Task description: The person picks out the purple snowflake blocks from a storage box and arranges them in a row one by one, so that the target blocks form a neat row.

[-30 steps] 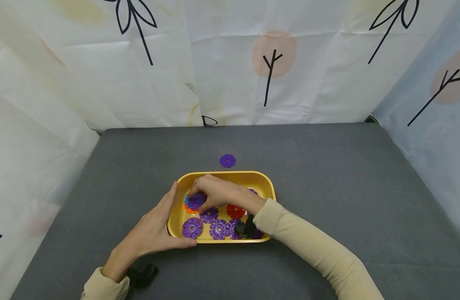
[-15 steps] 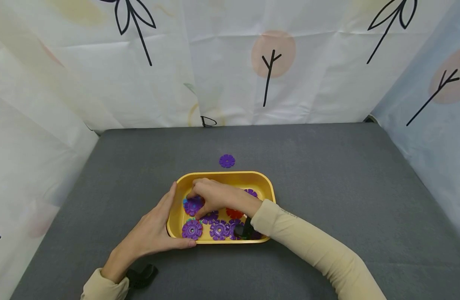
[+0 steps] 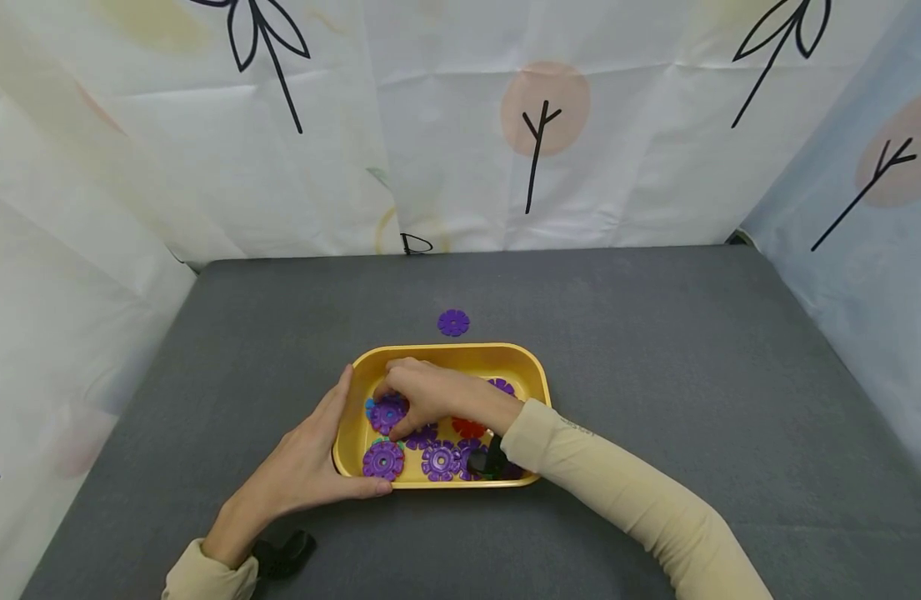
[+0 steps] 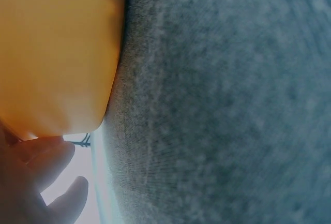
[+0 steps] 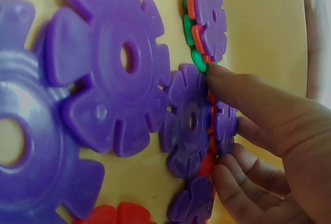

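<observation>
Yellow tray: sits on the grey surface, a bit below centre in the head view. It's the yellow tray with rounded corners, and it's got a bunch of flower-shaped plastic discs in it.
Right hand: reaching down into the left part of the tray, and this right hand has a purple disc pinched by its edges, thumb on one side, fingers on the other.
Under that disc: bits of red poke out in the right wrist view, plus a little blue at its left edge from the head.
Left hand: the left hand is spread round the tray's near-left corner, pretty straight fingers against the end wall, thumb along the near rim.
Near-left corner: another purple flower, with green and orange-red pieces beneath it.
Middle of the tray: a red flower, partly hidden by the right wrist.
Near side: one more purple piece, others right next to it.
Odd one out: a lone purple flower lying flat on the surface, just past the far rim.
Sleeves: cream, both arms.
Backdrop: pale cloth with black line-drawn plants and pinkish circles.
</observation>
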